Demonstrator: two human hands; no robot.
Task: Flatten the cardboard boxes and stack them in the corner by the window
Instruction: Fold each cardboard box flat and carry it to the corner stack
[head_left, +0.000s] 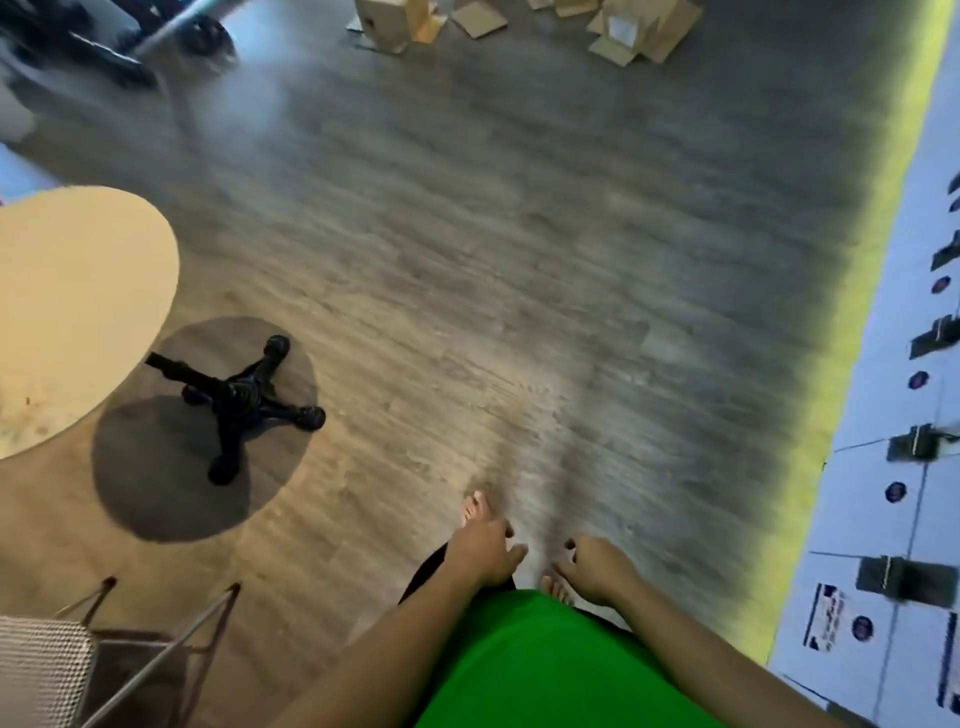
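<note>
Both your hands empty, left hand (485, 551) and right hand (597, 574) loosely curled.
Tan corrugated cardboard boxes (519, 23) lie far across the grey wood-grain floor (493, 234).

Brown cardboard boxes (524, 21) lie on a grey-brown wood floor (519, 260), the round table (78, 312) is tan with black legs (244, 395), and the shirt (545, 665) is bright green

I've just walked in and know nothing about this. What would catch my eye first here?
Probably the bright green shirt at the bottom, with the person's two empty hands, left hand and right hand, hanging loosely above bare feet. Next, the round pale table on its black base at left. Far across the wooden floor, cardboard boxes lie scattered.
</note>
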